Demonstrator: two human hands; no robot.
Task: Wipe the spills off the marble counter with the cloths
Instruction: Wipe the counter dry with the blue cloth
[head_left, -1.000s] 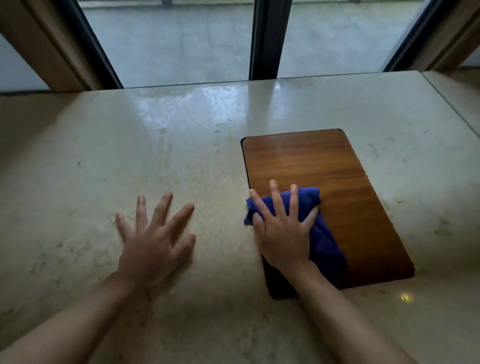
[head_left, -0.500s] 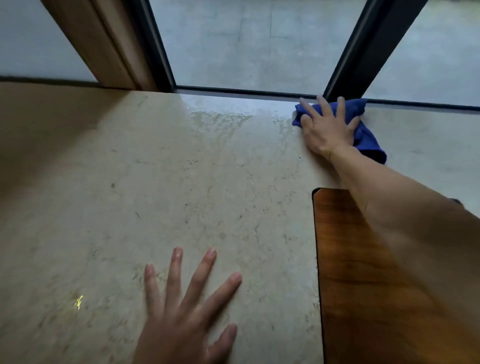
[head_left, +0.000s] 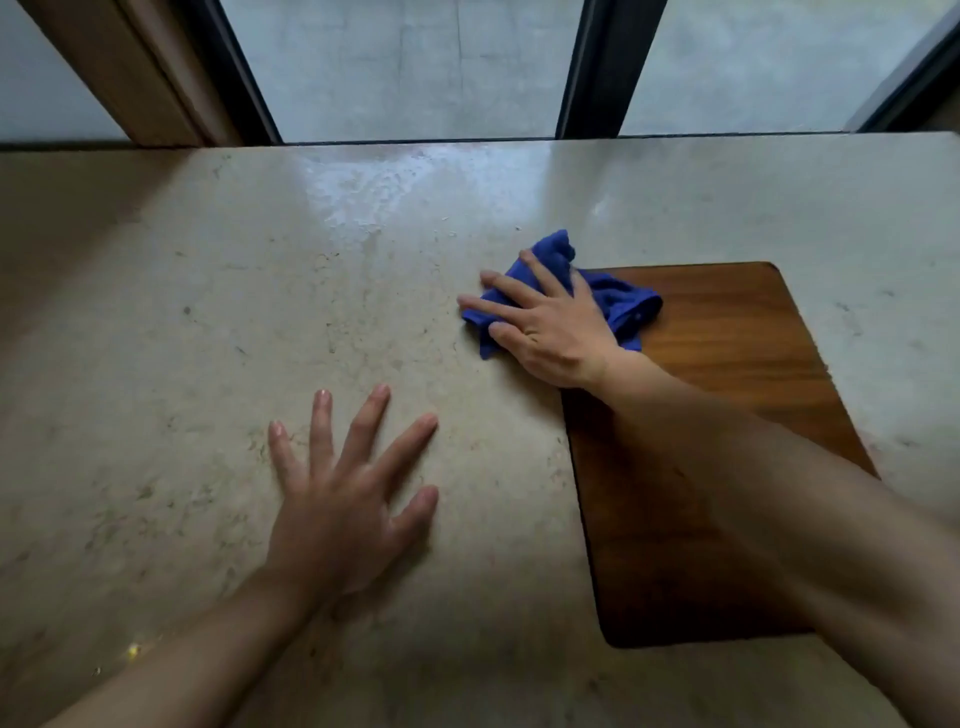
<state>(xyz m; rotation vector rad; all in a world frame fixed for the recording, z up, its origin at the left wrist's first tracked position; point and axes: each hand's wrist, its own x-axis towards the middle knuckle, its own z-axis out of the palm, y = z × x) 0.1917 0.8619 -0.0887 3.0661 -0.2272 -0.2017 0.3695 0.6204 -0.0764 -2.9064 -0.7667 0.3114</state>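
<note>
A crumpled blue cloth (head_left: 618, 301) lies on the beige marble counter (head_left: 208, 322), partly over the far left corner of a wooden board. My right hand (head_left: 545, 327) presses flat on the cloth with its fingers straight and spread, pointing left. My left hand (head_left: 343, 499) rests palm down on the bare marble nearer to me, fingers spread, holding nothing. A wet, glossy patch (head_left: 374, 192) shines on the counter near its far edge.
A dark wooden board (head_left: 727, 364) lies on the counter at the right, under my right forearm. Window glass with dark frames (head_left: 597, 67) runs along the counter's far edge. A wooden post (head_left: 135, 78) stands at the far left.
My right hand has drawn the blue cloth back from the far edge by the window to the board's far left corner. My left hand stays flat on the marble.
</note>
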